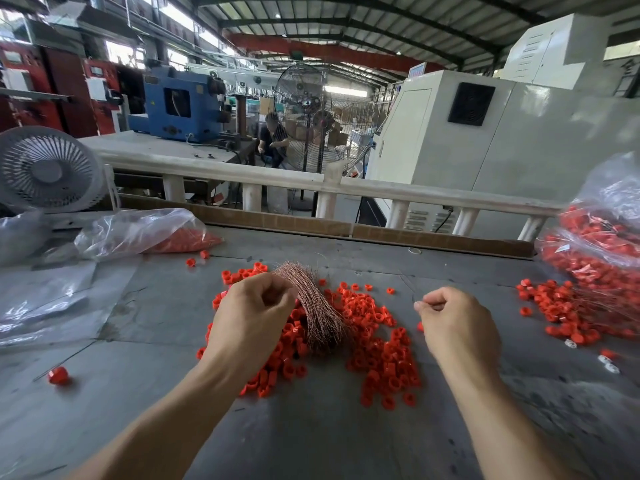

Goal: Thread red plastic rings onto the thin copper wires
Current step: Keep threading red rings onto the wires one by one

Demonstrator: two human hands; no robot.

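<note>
A bundle of thin copper wires (318,306) lies bent over a heap of loose red plastic rings (374,355) in the middle of the grey table (311,431). My left hand (252,313) hovers over the left side of the heap with curled fingers, right beside the bundle; whether it holds anything I cannot tell. My right hand (457,323) is to the right of the heap, thumb and forefinger pinching a single thin wire (410,289) that runs up and to the left.
Rings strung on wires (581,313) lie at the right below a full plastic bag (606,237). Another bag of rings (145,233) and a small fan (48,168) sit at the left. One stray ring (58,375) lies near the left front. A white railing (311,183) borders the far edge.
</note>
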